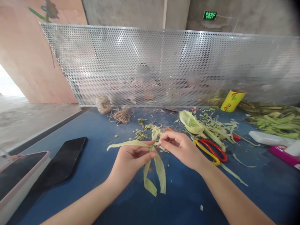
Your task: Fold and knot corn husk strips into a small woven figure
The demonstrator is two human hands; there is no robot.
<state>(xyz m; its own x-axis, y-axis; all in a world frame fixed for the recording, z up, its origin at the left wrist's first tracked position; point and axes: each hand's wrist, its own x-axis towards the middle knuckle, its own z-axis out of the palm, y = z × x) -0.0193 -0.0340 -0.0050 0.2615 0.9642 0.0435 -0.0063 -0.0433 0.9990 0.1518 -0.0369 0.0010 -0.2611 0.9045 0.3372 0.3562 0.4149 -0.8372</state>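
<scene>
Pale green leaf strips (160,172), which look like corn husk, are bunched between my two hands over the blue table. My left hand (134,157) pinches the bunch between thumb and fingers; one strip sticks out to the left and others hang down. My right hand (175,143) is closed in a pinch at the top of the same bunch, its fingertips touching a strip. Just behind the hands lie small dried greenish sprigs (141,133). Scissors (212,151) with red and yellow handles rest by my right wrist, their blades mostly hidden.
A ball of twine (121,115) and a pale block (103,104) sit at the back left. Phones (67,156) lie left. Cupped husk (191,122), shredded strips (217,126), a yellow roll (232,100) and a magenta-and-white tool (284,156) occupy the right. A perforated metal screen (164,62) borders the table.
</scene>
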